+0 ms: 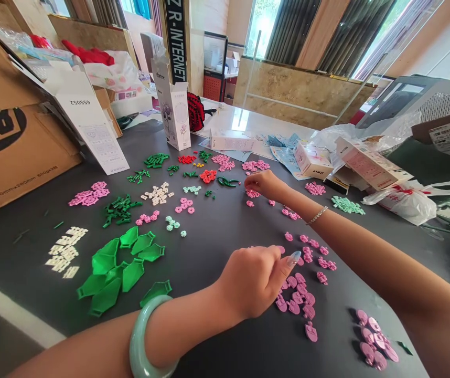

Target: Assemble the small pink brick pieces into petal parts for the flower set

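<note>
My left hand (pixel 254 278) is closed, thumb against curled fingers, above the near middle of the dark table. A pink piece (pixel 281 249) shows at its fingertips; whether it is held or lies behind them I cannot tell. Round pink building-block pieces (pixel 295 297) lie just right of this hand. Farther away, my right hand (pixel 263 184) reaches down with bent fingers close together over a small pile of pink pieces (pixel 253 193). Whatever its fingertips pinch is hidden. Small pink assemblies (pixel 307 254) are scattered below the right forearm, and more pink discs (pixel 375 338) sit at the near right.
Large green leaf pieces (pixel 107 257), cream pieces (pixel 66 249) and dark green parts (pixel 120 210) cover the left side. Mint pieces (pixel 347 205) lie at the right. A tall white box (pixel 178 113), a cardboard carton (pixel 20 152) and a plastic bag (pixel 414 202) border the table.
</note>
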`<act>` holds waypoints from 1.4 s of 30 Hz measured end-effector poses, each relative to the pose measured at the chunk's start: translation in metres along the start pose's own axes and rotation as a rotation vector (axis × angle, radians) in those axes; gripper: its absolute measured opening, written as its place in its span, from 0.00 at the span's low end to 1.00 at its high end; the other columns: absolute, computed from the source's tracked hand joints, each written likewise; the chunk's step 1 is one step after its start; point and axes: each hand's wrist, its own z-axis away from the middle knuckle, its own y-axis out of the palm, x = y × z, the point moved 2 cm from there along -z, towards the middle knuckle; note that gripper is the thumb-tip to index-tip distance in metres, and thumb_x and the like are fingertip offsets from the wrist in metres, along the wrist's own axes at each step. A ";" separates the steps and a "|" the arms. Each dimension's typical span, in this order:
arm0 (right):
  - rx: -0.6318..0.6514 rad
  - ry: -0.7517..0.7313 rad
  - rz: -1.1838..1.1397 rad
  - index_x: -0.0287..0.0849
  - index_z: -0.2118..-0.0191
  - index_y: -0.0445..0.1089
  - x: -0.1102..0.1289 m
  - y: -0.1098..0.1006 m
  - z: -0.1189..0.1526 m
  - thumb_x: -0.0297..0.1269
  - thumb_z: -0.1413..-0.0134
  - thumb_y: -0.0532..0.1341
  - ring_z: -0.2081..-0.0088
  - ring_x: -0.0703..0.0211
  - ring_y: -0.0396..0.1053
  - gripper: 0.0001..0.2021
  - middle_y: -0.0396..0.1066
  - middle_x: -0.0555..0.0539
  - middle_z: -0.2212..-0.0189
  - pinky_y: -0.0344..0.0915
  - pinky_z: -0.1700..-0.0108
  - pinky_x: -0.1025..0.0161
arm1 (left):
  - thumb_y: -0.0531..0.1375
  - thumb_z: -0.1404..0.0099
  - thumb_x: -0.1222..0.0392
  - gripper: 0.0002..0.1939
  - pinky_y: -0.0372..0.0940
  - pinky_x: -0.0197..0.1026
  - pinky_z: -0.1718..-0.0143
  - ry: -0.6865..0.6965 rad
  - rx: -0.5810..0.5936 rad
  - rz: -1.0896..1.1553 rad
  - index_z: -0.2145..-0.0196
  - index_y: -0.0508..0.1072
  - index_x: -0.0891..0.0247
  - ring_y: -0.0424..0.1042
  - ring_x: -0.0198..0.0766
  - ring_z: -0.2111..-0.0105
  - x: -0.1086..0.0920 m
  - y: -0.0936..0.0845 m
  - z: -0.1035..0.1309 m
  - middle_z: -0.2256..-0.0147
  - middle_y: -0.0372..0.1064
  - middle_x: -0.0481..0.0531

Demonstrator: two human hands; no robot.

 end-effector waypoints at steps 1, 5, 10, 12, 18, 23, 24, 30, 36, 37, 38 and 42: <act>-0.006 0.008 -0.001 0.39 0.70 0.73 0.000 -0.001 -0.003 0.25 0.49 0.55 0.71 0.63 0.67 0.09 0.74 0.47 0.72 0.60 0.66 0.68 | 0.43 0.31 0.55 0.20 0.51 0.34 0.80 -0.004 -0.002 0.004 0.80 0.56 0.62 0.55 0.30 0.84 0.000 0.000 0.000 0.83 0.55 0.44; -0.020 0.016 0.004 0.38 0.67 0.74 0.005 -0.002 -0.018 0.25 0.48 0.53 0.69 0.62 0.68 0.11 0.74 0.46 0.70 0.60 0.66 0.68 | 0.44 0.31 0.56 0.19 0.51 0.34 0.79 -0.021 -0.002 0.016 0.80 0.54 0.62 0.56 0.31 0.83 0.000 0.000 0.001 0.83 0.55 0.44; 0.037 0.005 0.018 0.38 0.68 0.75 0.007 0.003 -0.030 0.22 0.52 0.54 0.68 0.60 0.69 0.12 0.75 0.45 0.71 0.60 0.65 0.67 | 0.43 0.31 0.54 0.20 0.52 0.34 0.79 -0.029 0.008 0.014 0.80 0.54 0.62 0.57 0.31 0.83 0.001 0.000 0.001 0.83 0.55 0.44; 0.060 0.004 0.022 0.37 0.68 0.75 0.006 0.005 -0.031 0.22 0.53 0.54 0.68 0.60 0.70 0.13 0.76 0.45 0.71 0.61 0.64 0.66 | 0.43 0.31 0.54 0.20 0.51 0.34 0.79 -0.032 0.004 0.014 0.80 0.54 0.62 0.57 0.31 0.83 0.001 0.000 0.001 0.83 0.55 0.44; 0.110 0.011 0.031 0.38 0.69 0.75 -0.002 0.001 -0.018 0.22 0.53 0.55 0.68 0.60 0.69 0.12 0.75 0.45 0.71 0.61 0.64 0.66 | 0.44 0.31 0.55 0.19 0.51 0.34 0.79 -0.014 -0.008 0.014 0.80 0.54 0.62 0.55 0.30 0.83 0.002 0.001 0.001 0.83 0.55 0.44; 0.122 0.027 0.013 0.39 0.68 0.75 -0.005 -0.003 -0.003 0.22 0.53 0.55 0.67 0.61 0.69 0.12 0.75 0.46 0.68 0.61 0.64 0.67 | 0.44 0.32 0.55 0.19 0.50 0.34 0.79 -0.023 -0.009 0.055 0.80 0.52 0.62 0.54 0.30 0.83 0.000 0.001 0.001 0.84 0.52 0.43; 0.119 0.033 0.008 0.39 0.67 0.75 -0.004 -0.003 -0.002 0.22 0.53 0.56 0.67 0.61 0.70 0.12 0.75 0.46 0.68 0.62 0.64 0.67 | 0.44 0.31 0.55 0.19 0.50 0.34 0.79 -0.024 -0.009 0.062 0.80 0.52 0.62 0.54 0.30 0.83 0.000 0.001 0.001 0.83 0.52 0.43; 0.098 0.052 -0.004 0.39 0.63 0.75 0.003 -0.001 -0.011 0.26 0.53 0.58 0.66 0.60 0.71 0.12 0.76 0.46 0.65 0.63 0.63 0.66 | 0.44 0.31 0.55 0.19 0.49 0.34 0.78 -0.032 -0.003 0.079 0.80 0.52 0.62 0.54 0.31 0.83 0.000 0.001 0.001 0.83 0.53 0.43; 0.073 0.069 0.016 0.37 0.58 0.75 0.009 0.002 -0.024 0.24 0.52 0.55 0.65 0.58 0.71 0.16 0.76 0.44 0.65 0.63 0.62 0.66 | 0.44 0.32 0.54 0.19 0.48 0.34 0.78 -0.037 0.009 0.070 0.80 0.52 0.62 0.54 0.31 0.83 0.001 0.002 0.001 0.83 0.53 0.44; 0.069 0.071 0.021 0.37 0.58 0.75 0.009 0.002 -0.024 0.23 0.52 0.54 0.65 0.59 0.71 0.17 0.77 0.44 0.65 0.63 0.63 0.67 | 0.44 0.32 0.54 0.19 0.48 0.35 0.78 -0.037 0.009 0.071 0.80 0.52 0.62 0.54 0.31 0.83 0.001 0.002 0.001 0.83 0.53 0.44; 0.067 0.069 0.027 0.37 0.59 0.75 0.010 0.001 -0.024 0.22 0.52 0.53 0.65 0.59 0.71 0.18 0.77 0.44 0.65 0.63 0.63 0.67 | 0.44 0.32 0.54 0.19 0.48 0.35 0.78 -0.038 0.010 0.072 0.80 0.52 0.62 0.54 0.31 0.83 0.001 0.002 0.001 0.83 0.53 0.44; 0.089 0.006 0.057 0.39 0.62 0.76 0.012 -0.004 -0.018 0.21 0.52 0.53 0.64 0.59 0.71 0.17 0.76 0.45 0.64 0.62 0.62 0.66 | 0.44 0.32 0.53 0.20 0.47 0.35 0.78 -0.037 0.008 0.063 0.80 0.52 0.62 0.54 0.31 0.83 0.001 0.002 0.001 0.83 0.53 0.44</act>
